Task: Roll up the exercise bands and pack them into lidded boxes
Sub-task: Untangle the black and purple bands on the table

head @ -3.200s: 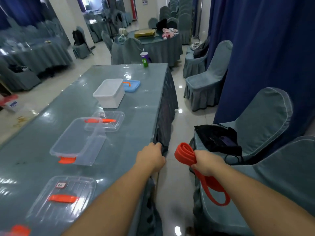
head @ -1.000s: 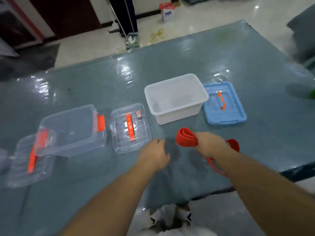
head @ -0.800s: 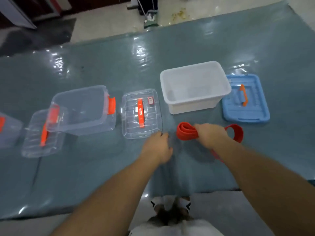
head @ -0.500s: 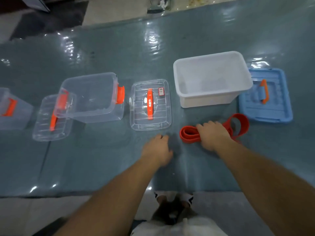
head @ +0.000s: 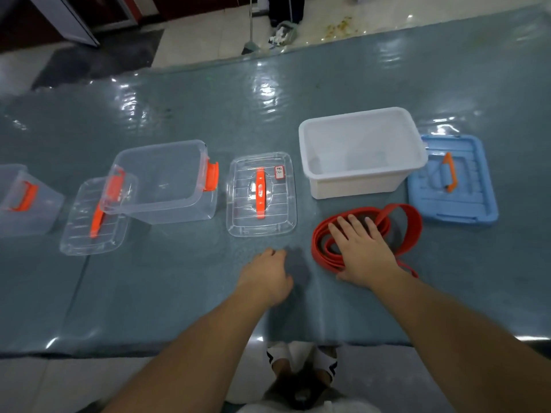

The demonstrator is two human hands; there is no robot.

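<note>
Only the head view to go on, so here's what it shows. Honestly this looks like the very start of the job. The red band (head: 362,231) is lying loose on the table (head: 179,278), sprawled in a few sloppy loops just in front of the white box (head: 359,150), not rolled at all. One loop stands up on its edge over toward the blue lid (head: 456,192). The white box is open and looks empty, with the blue lid lying flat next to it. Further left there's a clear lid (head: 261,193) with an orange handle, then a clear box (head: 167,180) that also looks empty and sits partly on top of a second clear lid (head: 89,222), and a bit of another clear box (head: 21,201) at the frame edge. So nothing's packed, no lid is on, and I only see one band. Basically everything is left: roll it, drop it in, close it up.

Hands: the right hand (head: 362,251) is flat, palm down, fingers straight and a little spread, pressing on the band's loops rather than gripping them. The left hand (head: 267,274) hovers or rests low near the table beside it, fingers loosely curled, holding nothing, not touching the band. My guess is the flat hand is pinning the band down so rolling can begin from one end.
</note>
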